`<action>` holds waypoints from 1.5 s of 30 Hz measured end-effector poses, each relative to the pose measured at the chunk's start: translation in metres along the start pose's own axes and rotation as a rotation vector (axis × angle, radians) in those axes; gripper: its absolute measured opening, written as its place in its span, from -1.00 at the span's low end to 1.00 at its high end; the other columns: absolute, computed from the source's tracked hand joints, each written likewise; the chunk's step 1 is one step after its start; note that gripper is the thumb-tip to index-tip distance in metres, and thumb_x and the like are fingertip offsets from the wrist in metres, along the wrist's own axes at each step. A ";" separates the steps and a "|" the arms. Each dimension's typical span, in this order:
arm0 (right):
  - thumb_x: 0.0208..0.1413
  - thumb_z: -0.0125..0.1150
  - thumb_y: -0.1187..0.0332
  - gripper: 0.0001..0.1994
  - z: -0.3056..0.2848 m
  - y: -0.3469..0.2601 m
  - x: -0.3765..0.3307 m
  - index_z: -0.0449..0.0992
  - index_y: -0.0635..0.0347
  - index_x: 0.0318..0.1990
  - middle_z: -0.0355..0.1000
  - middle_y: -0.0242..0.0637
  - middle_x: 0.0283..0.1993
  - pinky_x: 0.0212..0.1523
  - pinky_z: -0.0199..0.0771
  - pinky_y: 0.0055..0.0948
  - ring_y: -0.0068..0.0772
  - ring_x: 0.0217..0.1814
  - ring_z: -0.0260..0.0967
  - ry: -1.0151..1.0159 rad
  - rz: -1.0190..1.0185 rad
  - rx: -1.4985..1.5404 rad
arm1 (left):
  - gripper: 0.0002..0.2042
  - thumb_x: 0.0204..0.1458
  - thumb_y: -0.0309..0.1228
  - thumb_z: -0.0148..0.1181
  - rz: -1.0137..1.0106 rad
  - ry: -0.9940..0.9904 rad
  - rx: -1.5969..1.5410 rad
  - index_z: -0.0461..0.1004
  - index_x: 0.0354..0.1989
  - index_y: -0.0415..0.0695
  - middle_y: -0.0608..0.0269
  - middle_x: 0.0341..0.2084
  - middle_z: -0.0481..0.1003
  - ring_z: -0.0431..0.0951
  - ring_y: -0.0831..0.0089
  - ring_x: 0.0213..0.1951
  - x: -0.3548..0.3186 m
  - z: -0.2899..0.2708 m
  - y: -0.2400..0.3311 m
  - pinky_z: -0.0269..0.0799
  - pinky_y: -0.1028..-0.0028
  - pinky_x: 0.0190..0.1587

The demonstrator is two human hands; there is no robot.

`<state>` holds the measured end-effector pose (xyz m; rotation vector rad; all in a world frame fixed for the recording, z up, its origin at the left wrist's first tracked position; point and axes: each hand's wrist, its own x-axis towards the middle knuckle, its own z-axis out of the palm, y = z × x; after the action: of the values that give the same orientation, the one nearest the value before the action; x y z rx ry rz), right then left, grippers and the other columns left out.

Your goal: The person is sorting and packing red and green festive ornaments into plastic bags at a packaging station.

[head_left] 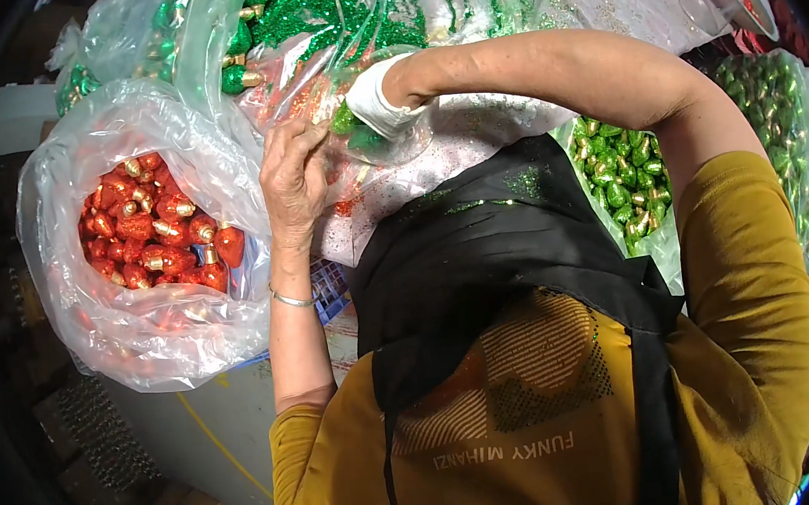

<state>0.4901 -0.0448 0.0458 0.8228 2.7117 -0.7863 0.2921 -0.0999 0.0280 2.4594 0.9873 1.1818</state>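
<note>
Pinching green glitter ornament (345,119) between bare left hand (293,176) and gloved right hand (379,104), both closed on it; bag of red ornaments (155,239) near left.

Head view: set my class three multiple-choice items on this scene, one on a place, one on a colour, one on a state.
1. Where is the bag of red ornaments?
A. to the person's left
B. to the person's right
C. on the person's lap

2. What colour are the ornaments in the bag at right?
A. blue
B. green
C. white

3. How is the right hand covered?
A. bare
B. black mitten
C. white glove

Answers: 1 A, it sits beside the left hand. 2 B, they are shiny green. 3 C, a white glove ends at the wrist.
</note>
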 end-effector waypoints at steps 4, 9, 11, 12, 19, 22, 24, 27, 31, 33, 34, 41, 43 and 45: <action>-0.14 0.26 0.35 -0.81 0.016 0.011 0.000 0.56 0.32 -0.42 0.46 -0.01 -0.52 -0.45 0.38 -0.21 -0.15 -0.51 0.39 0.039 -0.113 0.089 | -0.79 -0.16 -0.72 0.23 0.012 0.026 -0.001 0.52 -0.31 -0.23 0.12 -0.35 0.50 0.49 0.25 -0.25 0.000 0.000 0.002 0.41 0.42 -0.18; -0.17 0.27 0.36 -0.81 0.031 0.029 0.031 0.55 0.26 -0.37 0.48 -0.10 -0.50 -0.44 0.40 -0.22 -0.20 -0.48 0.43 -0.359 0.233 0.184 | -0.74 -0.26 -0.70 0.20 0.082 0.040 -0.020 0.52 -0.32 -0.19 0.15 -0.40 0.47 0.47 0.19 -0.30 0.004 0.010 0.009 0.39 0.33 -0.22; -0.18 0.28 0.35 -0.80 0.011 -0.001 0.021 0.55 0.25 -0.36 0.49 -0.09 -0.48 -0.43 0.41 -0.22 -0.19 -0.46 0.44 -0.363 0.214 0.099 | -0.74 -0.27 -0.70 0.20 0.090 0.035 -0.010 0.52 -0.33 -0.19 0.17 -0.42 0.46 0.46 0.21 -0.31 -0.001 0.007 0.010 0.37 0.32 -0.24; -0.18 0.28 0.35 -0.79 -0.002 -0.021 0.011 0.55 0.24 -0.35 0.49 -0.09 -0.46 -0.42 0.42 -0.22 -0.17 -0.44 0.46 -0.350 0.196 0.025 | -0.74 -0.27 -0.70 0.20 0.076 0.050 -0.015 0.52 -0.33 -0.19 0.17 -0.42 0.46 0.46 0.21 -0.31 -0.004 0.008 0.009 0.37 0.32 -0.24; -0.15 0.23 0.31 -0.78 0.001 -0.028 -0.002 0.54 0.24 -0.34 0.50 -0.05 -0.43 -0.38 0.44 -0.20 -0.05 -0.38 0.48 -0.210 0.139 -0.251 | -0.69 -0.29 -0.67 0.19 0.173 0.005 -0.012 0.51 -0.27 -0.16 0.21 -0.35 0.45 0.44 0.29 -0.29 -0.005 0.010 0.007 0.29 0.33 -0.20; -0.08 0.16 0.29 -0.77 -0.009 -0.034 -0.006 0.54 0.24 -0.32 0.50 -0.04 -0.43 -0.39 0.42 -0.19 0.00 -0.43 0.44 -0.246 0.150 -0.261 | -0.68 -0.28 -0.66 0.19 0.160 0.004 0.022 0.51 -0.25 -0.15 0.22 -0.34 0.45 0.44 0.30 -0.27 -0.008 0.010 0.006 0.27 0.34 -0.18; -0.10 0.17 0.31 -0.81 -0.011 -0.025 -0.009 0.53 0.24 -0.39 0.49 -0.04 -0.46 -0.43 0.41 -0.19 0.01 -0.46 0.43 -0.278 0.146 -0.267 | -0.67 -0.28 -0.65 0.20 0.162 0.001 0.034 0.50 -0.24 -0.14 0.23 -0.33 0.45 0.44 0.30 -0.26 -0.007 0.012 0.007 0.26 0.34 -0.17; -0.12 0.18 0.33 -0.85 -0.011 -0.008 -0.010 0.52 0.24 -0.48 0.47 -0.04 -0.49 -0.49 0.40 -0.19 0.02 -0.50 0.42 -0.319 0.138 -0.269 | -0.67 -0.28 -0.65 0.20 0.143 0.028 -0.013 0.50 -0.24 -0.14 0.24 -0.34 0.44 0.45 0.32 -0.25 -0.010 0.013 0.003 0.25 0.36 -0.17; -0.14 0.20 0.36 -0.88 -0.003 -0.005 -0.006 0.51 0.23 -0.52 0.46 -0.05 -0.52 -0.52 0.40 -0.18 0.03 -0.52 0.40 -0.329 0.140 -0.204 | -0.68 -0.28 -0.65 0.20 0.178 0.010 -0.031 0.50 -0.24 -0.15 0.24 -0.35 0.44 0.46 0.32 -0.26 -0.003 0.014 0.003 0.25 0.34 -0.19; -0.16 0.22 0.37 -0.89 0.004 -0.008 0.001 0.50 0.21 -0.48 0.44 -0.07 -0.53 -0.49 0.40 -0.18 0.02 -0.51 0.39 -0.333 0.138 -0.102 | -0.69 -0.27 -0.66 0.21 0.177 0.015 -0.039 0.51 -0.25 -0.16 0.23 -0.36 0.44 0.45 0.30 -0.29 -0.003 0.014 0.004 0.26 0.34 -0.21; -0.16 0.22 0.37 -0.89 0.009 -0.010 0.000 0.50 0.21 -0.48 0.44 -0.07 -0.53 -0.49 0.40 -0.18 0.02 -0.51 0.39 -0.325 0.145 -0.094 | -0.70 -0.26 -0.66 0.21 0.165 0.027 -0.044 0.52 -0.26 -0.16 0.22 -0.38 0.45 0.45 0.28 -0.31 -0.004 0.014 0.005 0.27 0.34 -0.23; -0.16 0.21 0.38 -0.79 0.017 -0.011 -0.001 0.46 0.15 -0.30 0.49 -0.05 -0.41 -0.35 0.44 -0.13 0.04 -0.35 0.47 -0.178 0.010 -0.171 | -0.70 -0.25 -0.63 0.14 0.136 0.053 0.100 0.50 -0.25 -0.12 0.26 -0.35 0.43 0.46 0.33 -0.26 -0.015 0.020 0.016 0.27 0.37 -0.21; -0.16 0.20 0.38 -0.79 0.007 -0.015 -0.020 0.46 0.19 -0.31 0.49 -0.03 -0.40 -0.35 0.45 -0.14 0.05 -0.34 0.47 -0.183 0.052 -0.149 | -0.69 -0.25 -0.62 0.12 0.159 0.075 0.069 0.50 -0.24 -0.11 0.26 -0.36 0.43 0.45 0.34 -0.27 -0.016 0.018 0.013 0.27 0.38 -0.21; -0.16 0.20 0.37 -0.78 -0.004 -0.016 -0.019 0.46 0.22 -0.31 0.49 -0.02 -0.40 -0.36 0.45 -0.16 0.06 -0.34 0.47 -0.177 0.020 -0.131 | -0.69 -0.26 -0.61 0.13 0.161 0.059 0.083 0.49 -0.25 -0.11 0.26 -0.36 0.43 0.45 0.35 -0.28 -0.014 0.014 0.017 0.26 0.37 -0.21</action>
<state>0.4964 -0.0627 0.0626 0.7150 2.5626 -0.6369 0.3047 -0.1209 0.0184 2.6260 0.8837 1.2939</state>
